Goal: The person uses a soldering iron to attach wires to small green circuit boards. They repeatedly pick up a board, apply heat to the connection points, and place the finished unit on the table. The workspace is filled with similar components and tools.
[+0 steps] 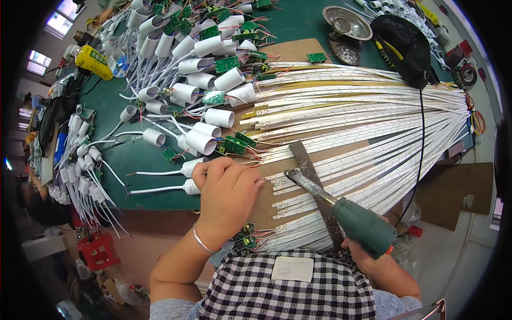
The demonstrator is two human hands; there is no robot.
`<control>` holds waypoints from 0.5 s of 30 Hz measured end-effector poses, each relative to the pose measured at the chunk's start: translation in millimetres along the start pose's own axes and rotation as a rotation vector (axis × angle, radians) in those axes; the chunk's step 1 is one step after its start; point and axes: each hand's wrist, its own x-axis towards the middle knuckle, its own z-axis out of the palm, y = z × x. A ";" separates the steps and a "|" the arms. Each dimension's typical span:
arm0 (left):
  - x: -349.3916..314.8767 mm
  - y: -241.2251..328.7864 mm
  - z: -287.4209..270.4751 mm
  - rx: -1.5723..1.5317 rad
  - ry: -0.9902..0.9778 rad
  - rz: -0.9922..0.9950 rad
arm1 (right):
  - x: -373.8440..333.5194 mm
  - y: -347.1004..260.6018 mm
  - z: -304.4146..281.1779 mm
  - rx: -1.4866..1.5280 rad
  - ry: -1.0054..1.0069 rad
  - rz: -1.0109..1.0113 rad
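My left hand (pixel 229 189) is closed in a pinch, its fingertips on thin wire at the ends of the white LED strips (pixel 341 180). White plastic caps (pixel 201 142) with cables lie beside its knuckles, and green circuit boards (pixel 234 144) are wired to several. My right hand (pixel 368 258) grips a soldering iron (pixel 365 226) with a green body. The iron's dark tip (pixel 290 174) is close to the strip ends, a little right of my left fingertips; I cannot tell if it touches. A flat dark metal bar (pixel 314 184) lies across the strips.
Brown cardboard (pixel 290 52) lies under the strips on the green table (pixel 109 184). A metal dish (pixel 346 24), a black cap-like cover (pixel 402 45) and black tape (pixel 468 74) are at the far right. A black cord (pixel 422 138) crosses the strips. A yellow bottle (pixel 94 62) stands far left.
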 end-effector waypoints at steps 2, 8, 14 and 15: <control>1.0 2.2 1.5 0.056 0.036 0.021 | -0.3 -1.6 -1.1 -0.004 -0.009 0.043; 4.6 3.2 2.3 0.006 0.040 0.033 | -1.8 -4.2 0.1 0.067 0.017 0.117; 2.9 2.1 3.2 0.149 -0.014 0.161 | 7.4 -9.7 -0.2 0.077 0.040 0.067; 4.1 -0.1 3.7 0.114 -0.022 0.165 | 7.0 -9.6 1.0 0.073 0.060 0.061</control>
